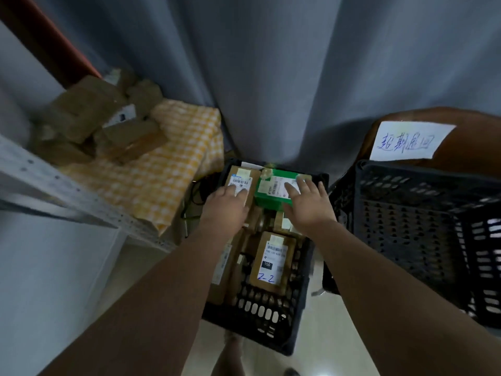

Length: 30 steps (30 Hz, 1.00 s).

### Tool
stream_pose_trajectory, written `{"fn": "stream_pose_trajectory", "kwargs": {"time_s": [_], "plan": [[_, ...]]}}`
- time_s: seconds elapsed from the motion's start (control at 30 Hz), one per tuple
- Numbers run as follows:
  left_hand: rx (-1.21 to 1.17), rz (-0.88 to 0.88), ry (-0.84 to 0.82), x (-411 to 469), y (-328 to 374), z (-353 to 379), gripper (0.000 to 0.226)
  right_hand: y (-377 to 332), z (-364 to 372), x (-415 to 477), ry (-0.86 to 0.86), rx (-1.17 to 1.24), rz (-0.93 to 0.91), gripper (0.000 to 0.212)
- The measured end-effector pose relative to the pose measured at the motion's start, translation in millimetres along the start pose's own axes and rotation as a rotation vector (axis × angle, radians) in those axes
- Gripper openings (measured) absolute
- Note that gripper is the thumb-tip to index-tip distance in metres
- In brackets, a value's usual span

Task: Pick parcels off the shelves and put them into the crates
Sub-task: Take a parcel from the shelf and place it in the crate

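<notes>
view from above into a black crate [260, 325] on the floor, with several parcels inside. the left hand [227, 204] lies flat, fingers straight, on a brown parcel [240, 176] at the crate's far left. the right hand [307, 206], also flat, rests on the green parcel [268, 194] just beside it. the hands are apart. more brown parcels [92, 118] are piled on a checked cloth [168, 169] to the left.

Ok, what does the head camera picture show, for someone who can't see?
A person's left hand rests on a brown box and right hand on a green box, both inside a black crate of parcels. Another black crate stands beside it.
</notes>
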<state>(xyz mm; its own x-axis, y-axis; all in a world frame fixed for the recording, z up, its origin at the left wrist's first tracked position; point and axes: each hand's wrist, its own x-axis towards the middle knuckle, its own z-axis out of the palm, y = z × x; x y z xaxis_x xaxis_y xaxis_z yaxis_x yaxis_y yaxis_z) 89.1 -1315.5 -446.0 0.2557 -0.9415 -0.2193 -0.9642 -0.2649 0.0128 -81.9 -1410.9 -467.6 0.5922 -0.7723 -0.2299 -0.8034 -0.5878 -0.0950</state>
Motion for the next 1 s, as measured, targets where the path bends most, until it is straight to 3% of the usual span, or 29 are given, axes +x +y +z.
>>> {"fn": "stream_pose_trajectory", "kwargs": {"time_s": [0.37,0.67,1.0], "plan": [[0.218,-0.197,0.389,-162.2,9.1,-144.5,0.041,-59.3,-153.1,-106.9,0.347,-0.039,-0.337,0.047],[0.278,-0.5,0.492,-350.5,-62.2,-189.9,0.042,-213.1,-214.8,-195.8,0.486,-0.014,-0.688,0.04],[0.371,-0.778,0.597,-635.7,-128.9,-199.1,0.04,-406.2,-202.8,-379.3,0.498,0.178,-1.07,0.041]]}}
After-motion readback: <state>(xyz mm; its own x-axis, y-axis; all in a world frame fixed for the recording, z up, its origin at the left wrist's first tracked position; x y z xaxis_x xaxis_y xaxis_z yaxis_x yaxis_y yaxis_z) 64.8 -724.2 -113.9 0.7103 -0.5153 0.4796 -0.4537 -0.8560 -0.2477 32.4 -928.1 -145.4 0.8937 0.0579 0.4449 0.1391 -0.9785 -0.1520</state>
